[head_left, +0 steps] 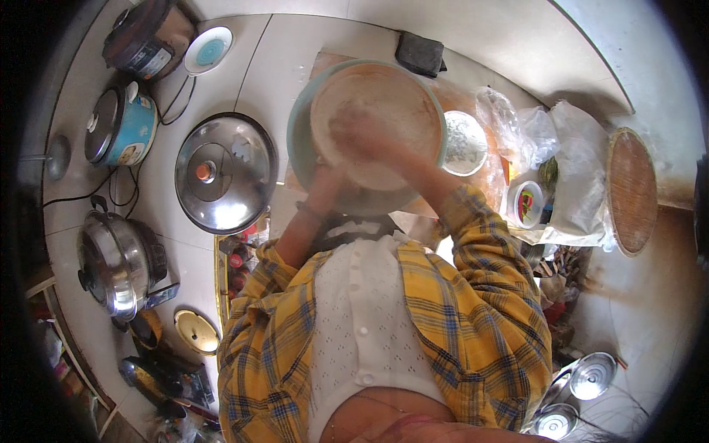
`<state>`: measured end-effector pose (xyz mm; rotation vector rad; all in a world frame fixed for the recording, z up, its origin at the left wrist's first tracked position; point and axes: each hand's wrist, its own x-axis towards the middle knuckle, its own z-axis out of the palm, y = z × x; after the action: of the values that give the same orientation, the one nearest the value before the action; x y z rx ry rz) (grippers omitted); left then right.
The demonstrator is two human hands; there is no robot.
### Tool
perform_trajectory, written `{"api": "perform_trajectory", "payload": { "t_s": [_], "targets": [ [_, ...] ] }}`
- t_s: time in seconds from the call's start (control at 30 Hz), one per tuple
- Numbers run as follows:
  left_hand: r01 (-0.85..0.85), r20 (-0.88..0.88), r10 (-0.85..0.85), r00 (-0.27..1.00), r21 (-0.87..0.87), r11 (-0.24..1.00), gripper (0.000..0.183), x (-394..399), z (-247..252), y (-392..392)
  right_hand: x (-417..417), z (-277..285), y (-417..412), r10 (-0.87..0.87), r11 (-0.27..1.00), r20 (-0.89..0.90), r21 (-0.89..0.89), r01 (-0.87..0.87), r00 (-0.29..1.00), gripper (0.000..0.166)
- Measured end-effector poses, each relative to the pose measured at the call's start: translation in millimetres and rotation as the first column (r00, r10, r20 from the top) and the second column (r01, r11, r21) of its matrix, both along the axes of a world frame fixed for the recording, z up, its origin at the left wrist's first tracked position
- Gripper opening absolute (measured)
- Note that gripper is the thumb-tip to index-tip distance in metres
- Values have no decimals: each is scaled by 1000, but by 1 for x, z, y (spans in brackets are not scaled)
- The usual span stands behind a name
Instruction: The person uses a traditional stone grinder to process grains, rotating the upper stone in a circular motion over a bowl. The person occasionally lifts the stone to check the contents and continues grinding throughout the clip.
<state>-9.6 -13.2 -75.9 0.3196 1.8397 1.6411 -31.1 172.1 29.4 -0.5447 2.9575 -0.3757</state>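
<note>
A wide pale-green basin (299, 119) is in front of me. Over it is a round shallow sieve (396, 94), its inside dusted with pale powder. My left hand (325, 165) grips the sieve's near-left rim, with most of its fingers hidden beneath. Blurred by motion, my right hand (354, 130) lies over the inside of the sieve; its fingers cannot be made out. Right of the basin is a white bowl (465, 145) with white powder in it. Under the basin, a wooden board (325, 62) shows at the edges.
A large lidded pan (221, 194) stands left of the basin, with a blue cooker (126, 127) and a steel pot (116, 260) beyond. Clear plastic bags (507, 124), a tub of peppers (523, 207) and a round woven tray (632, 191) are at right. A dark folded cloth (420, 54) lies behind.
</note>
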Motion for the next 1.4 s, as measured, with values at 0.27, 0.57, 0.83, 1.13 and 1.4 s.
{"api": "perform_trajectory", "payload": {
  "t_s": [0.27, 0.57, 0.83, 1.13, 1.4],
  "targets": [
    [-193, 155, 179, 972, 77, 978, 38, 8, 39, 11, 59, 3, 46, -227, 968, 59, 122, 219, 972, 40],
    [-223, 215, 202, 955, 78, 972, 38, 4, 24, 6, 51, -20, 19, 131, 991, -136, 37, -127, 982, 46],
    [-262, 415, 200, 887, 97, 960, 41, 9, 52, 12, 4, -17, 45, -205, 975, -57, 81, 209, 977, 44],
    [-48, 4, 48, 999, -54, 997, 39, 4, -19, -5, 54, -14, 42, 78, 992, -136, -88, -91, 988, 35],
    [-193, 313, 191, 930, -23, 981, 36, 4, 51, 9, -15, -1, -13, 11, 972, -30, 236, -3, 999, 38]
  ]
}}
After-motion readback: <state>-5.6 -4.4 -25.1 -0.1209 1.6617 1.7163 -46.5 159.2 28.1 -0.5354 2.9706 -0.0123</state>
